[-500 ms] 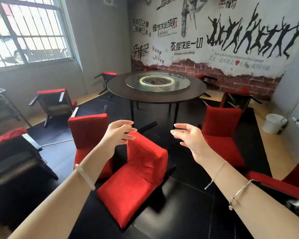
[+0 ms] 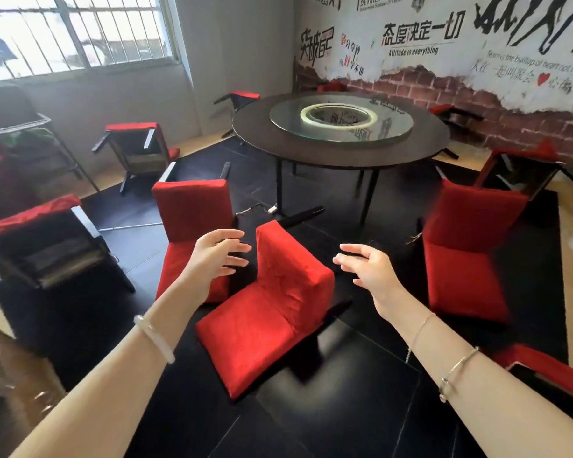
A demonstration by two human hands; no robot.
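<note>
A red upholstered chair [image 2: 272, 312] lies tipped over on the black floor right below me, its black legs pointing away toward the table. My left hand [image 2: 217, 256] hovers just left of its upper edge with fingers spread and loosely bent, holding nothing. My right hand [image 2: 366, 264] hovers to the right of the chair, palm turned inward, fingers relaxed and empty. Neither hand touches the chair.
A round dark table [image 2: 311, 150] with a glass turntable [image 2: 341, 122] stands ahead. Several more red chairs lie toppled around it, one at left [image 2: 192, 219], one at right [image 2: 460, 252], one at the far left [image 2: 43, 239]. A barred window is at upper left.
Both hands have dropped lower and drawn closer to the tipped chair, with the view moved forward and tilted down toward it.
</note>
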